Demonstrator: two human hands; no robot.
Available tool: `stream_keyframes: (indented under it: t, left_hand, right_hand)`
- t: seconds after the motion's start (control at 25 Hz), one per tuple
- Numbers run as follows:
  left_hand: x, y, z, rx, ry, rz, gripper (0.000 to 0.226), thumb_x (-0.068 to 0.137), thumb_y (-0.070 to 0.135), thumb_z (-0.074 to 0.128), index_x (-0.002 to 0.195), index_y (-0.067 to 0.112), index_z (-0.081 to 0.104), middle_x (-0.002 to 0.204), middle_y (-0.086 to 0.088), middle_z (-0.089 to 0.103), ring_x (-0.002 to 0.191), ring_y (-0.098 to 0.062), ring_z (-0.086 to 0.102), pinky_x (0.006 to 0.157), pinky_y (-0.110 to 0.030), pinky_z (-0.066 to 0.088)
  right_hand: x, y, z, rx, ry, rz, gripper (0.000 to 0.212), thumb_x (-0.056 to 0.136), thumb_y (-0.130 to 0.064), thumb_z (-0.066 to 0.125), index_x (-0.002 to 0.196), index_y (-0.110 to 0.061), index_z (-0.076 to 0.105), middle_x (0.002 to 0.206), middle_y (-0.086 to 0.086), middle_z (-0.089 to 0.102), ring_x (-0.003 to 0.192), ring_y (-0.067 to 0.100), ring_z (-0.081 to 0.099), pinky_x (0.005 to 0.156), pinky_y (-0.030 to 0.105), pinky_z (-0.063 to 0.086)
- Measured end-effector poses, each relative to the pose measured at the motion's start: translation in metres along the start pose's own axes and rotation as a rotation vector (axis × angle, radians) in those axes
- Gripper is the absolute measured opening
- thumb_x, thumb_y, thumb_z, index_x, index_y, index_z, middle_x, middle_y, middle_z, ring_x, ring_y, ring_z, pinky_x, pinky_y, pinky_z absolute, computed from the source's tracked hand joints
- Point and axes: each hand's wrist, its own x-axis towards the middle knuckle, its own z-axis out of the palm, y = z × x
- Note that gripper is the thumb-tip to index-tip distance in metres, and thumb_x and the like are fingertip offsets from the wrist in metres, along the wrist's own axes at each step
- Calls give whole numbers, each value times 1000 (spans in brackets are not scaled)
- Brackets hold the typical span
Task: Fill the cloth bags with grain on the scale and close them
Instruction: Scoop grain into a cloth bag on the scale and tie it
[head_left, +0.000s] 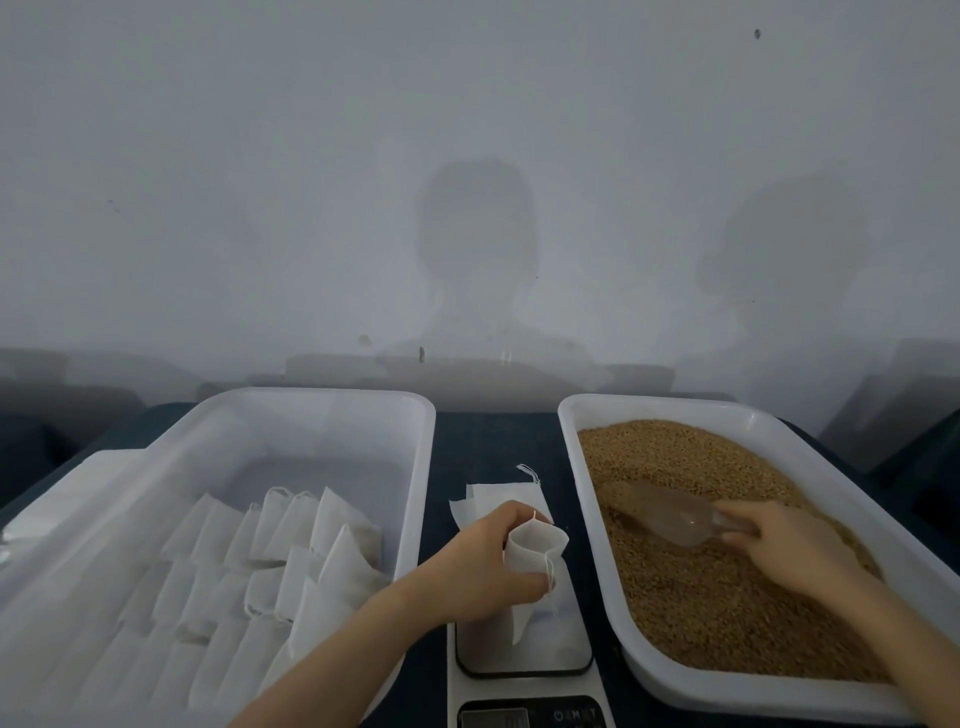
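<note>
My left hand (480, 558) grips a small white cloth bag (535, 558) upright with its mouth open, over the platform of the white scale (524, 660). My right hand (779, 540) holds the handle of a clear plastic scoop (665, 512), which lies tilted in the brown grain (727, 597) in the white tray (587, 519) on the right. Behind the scale lies a small pile of flat empty cloth bags (488, 501) with drawstrings.
A large white tray (332, 410) on the left holds several filled, closed cloth bags (291, 561) in rows. The scale's display (535, 719) sits at the bottom edge. Both trays stand on a dark table against a grey wall.
</note>
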Motion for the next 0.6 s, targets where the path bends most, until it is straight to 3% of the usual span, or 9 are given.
stream_keyframes:
  t: [0.12,0.36,0.6]
  left_hand:
    - [0,-1,0,-9,3,-7,50,82,33,71,122,41,42,117,16,52,104,-11,55,90,-25,52]
    - [1,-2,1,-6,-12,-17,52,81,34,71,123,40,42,118,15,52,105,-13,56,90,-27,53]
    - [0,-1,0,-1,-18,-18,52,82,33,71,124,40,40,118,15,51,105,-12,55,90,-26,53]
  right_hand:
    - [-4,13,-5,55,-42,17,41,89,-36,59,128,-47,49,116,-15,64,86,5,62,77,25,51]
    - [-15,28,-11,130,-71,43,44,87,-29,64,128,-36,53,124,-8,62,106,9,58,98,36,45]
    - [-36,28,-28,197,-39,46,42,86,-23,64,126,-33,55,119,-6,64,93,3,56,95,36,45]
